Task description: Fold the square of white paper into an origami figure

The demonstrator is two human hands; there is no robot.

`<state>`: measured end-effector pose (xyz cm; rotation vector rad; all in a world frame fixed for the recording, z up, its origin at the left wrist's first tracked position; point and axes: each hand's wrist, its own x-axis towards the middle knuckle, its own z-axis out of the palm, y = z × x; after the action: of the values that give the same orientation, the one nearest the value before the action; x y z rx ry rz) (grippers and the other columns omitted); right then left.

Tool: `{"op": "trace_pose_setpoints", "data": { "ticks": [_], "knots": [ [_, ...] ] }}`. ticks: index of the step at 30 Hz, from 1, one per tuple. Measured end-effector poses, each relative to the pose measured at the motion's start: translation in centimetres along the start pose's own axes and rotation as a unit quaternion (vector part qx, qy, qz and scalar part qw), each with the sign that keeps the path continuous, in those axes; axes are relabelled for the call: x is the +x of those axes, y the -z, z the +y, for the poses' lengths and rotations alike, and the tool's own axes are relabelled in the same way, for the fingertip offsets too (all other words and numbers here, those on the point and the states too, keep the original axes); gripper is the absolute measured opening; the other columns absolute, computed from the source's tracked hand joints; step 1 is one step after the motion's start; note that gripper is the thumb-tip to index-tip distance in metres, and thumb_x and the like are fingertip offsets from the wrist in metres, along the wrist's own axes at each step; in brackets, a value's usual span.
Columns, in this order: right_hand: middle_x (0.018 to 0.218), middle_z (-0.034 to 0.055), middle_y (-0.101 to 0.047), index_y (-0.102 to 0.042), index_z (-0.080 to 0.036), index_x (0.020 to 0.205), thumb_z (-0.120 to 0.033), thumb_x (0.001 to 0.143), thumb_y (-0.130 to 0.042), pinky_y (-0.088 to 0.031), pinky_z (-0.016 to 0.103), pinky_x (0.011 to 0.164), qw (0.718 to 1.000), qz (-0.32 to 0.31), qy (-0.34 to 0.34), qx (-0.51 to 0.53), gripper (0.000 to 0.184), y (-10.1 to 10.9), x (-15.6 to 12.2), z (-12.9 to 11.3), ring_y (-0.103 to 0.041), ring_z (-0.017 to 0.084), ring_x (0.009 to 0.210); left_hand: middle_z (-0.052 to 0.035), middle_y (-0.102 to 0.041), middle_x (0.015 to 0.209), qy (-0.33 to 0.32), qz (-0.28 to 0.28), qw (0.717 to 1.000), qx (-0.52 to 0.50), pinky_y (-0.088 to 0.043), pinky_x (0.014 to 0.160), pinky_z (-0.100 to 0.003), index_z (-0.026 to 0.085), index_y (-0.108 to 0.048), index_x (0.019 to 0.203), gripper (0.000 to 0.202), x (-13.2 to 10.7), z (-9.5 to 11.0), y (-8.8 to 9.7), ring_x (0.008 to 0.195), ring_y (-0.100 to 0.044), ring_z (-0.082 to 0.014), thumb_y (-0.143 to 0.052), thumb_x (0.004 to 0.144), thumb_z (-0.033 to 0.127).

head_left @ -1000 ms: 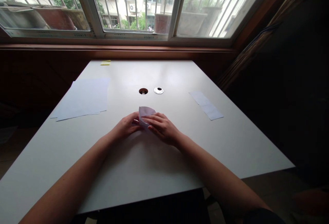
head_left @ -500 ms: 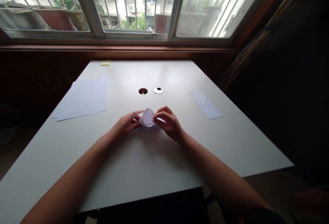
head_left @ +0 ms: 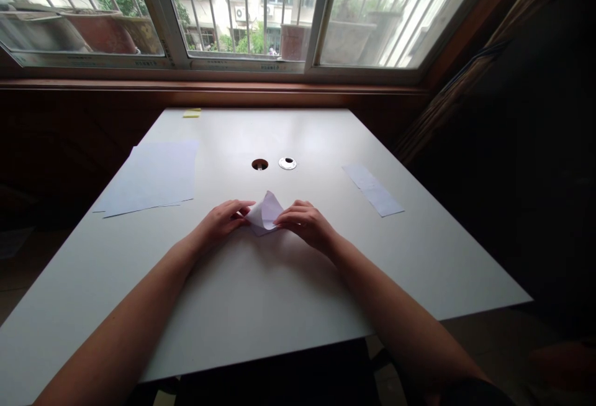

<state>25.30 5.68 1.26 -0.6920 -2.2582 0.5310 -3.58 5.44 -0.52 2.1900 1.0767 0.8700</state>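
Note:
A small folded sheet of white paper (head_left: 265, 212) stands partly opened up on the white table, its top coming to a point and its near side resting low. At its left edge, my left hand (head_left: 226, 215) is closed on the paper, with the fingertips partly hidden behind it. My right hand (head_left: 305, 221) pinches the lower right edge between thumb and fingers. Both forearms reach in from the table's near side.
Several large white sheets (head_left: 151, 176) lie at the left of the table (head_left: 270, 306). A paper strip (head_left: 374, 190) lies to the right. Beyond the hands are a round cable hole (head_left: 259, 164) and its metal cover (head_left: 287, 163). Yellow sticky notes (head_left: 192, 113) sit at the far edge.
The folded paper has shifted slightly left and its top now forms a sharper point. My left hand moved a little left; my right hand lowered along the paper's right edge.

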Motion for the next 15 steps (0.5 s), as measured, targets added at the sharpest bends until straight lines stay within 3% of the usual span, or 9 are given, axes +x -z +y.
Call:
{"op": "trace_pose_setpoints", "data": {
  "ticks": [4, 7, 15],
  "knots": [
    [0.089, 0.0066, -0.075, -0.076, -0.024, 0.095, -0.038, 0.094, -0.061, -0.05, 0.032, 0.073, 0.999, -0.013, 0.014, 0.033, 0.021, -0.4, 0.1, 0.1, -0.059, 0.019, 0.078, -0.0064, -0.067, 0.104, -0.015, 0.006, 1.0, 0.003, -0.061, 0.084, -0.034, 0.024, -0.06, 0.13, 0.041, -0.1, -0.4, -0.1, 0.09, -0.068, -0.0173, -0.062, 0.091, 0.033],
    [0.09, 0.0074, -0.074, -0.076, -0.023, 0.096, -0.037, 0.095, -0.059, -0.052, 0.031, 0.076, 0.998, -0.035, 0.018, 0.042, 0.022, -1.1, 0.2, 0.3, -0.063, 0.019, 0.08, -0.0073, -0.064, 0.109, -0.021, -0.001, 1.0, -0.005, -0.06, 0.088, -0.035, 0.025, -0.058, 0.132, 0.042, -0.2, -0.5, -0.2, 0.093, -0.068, -0.0176, -0.063, 0.092, 0.032],
    [0.092, 0.0055, -0.073, -0.077, -0.022, 0.094, -0.02, 0.092, -0.062, -0.049, 0.026, 0.074, 0.998, -0.029, -0.004, -0.052, 0.015, -2.3, 0.1, 0.5, -0.064, 0.017, 0.08, -0.0098, -0.054, 0.128, -0.058, -0.035, 0.998, -0.001, -0.055, 0.099, -0.041, 0.03, -0.052, 0.139, 0.057, -0.2, 0.2, 0.0, 0.118, -0.058, -0.0252, -0.071, 0.086, 0.038]
  ]
}}
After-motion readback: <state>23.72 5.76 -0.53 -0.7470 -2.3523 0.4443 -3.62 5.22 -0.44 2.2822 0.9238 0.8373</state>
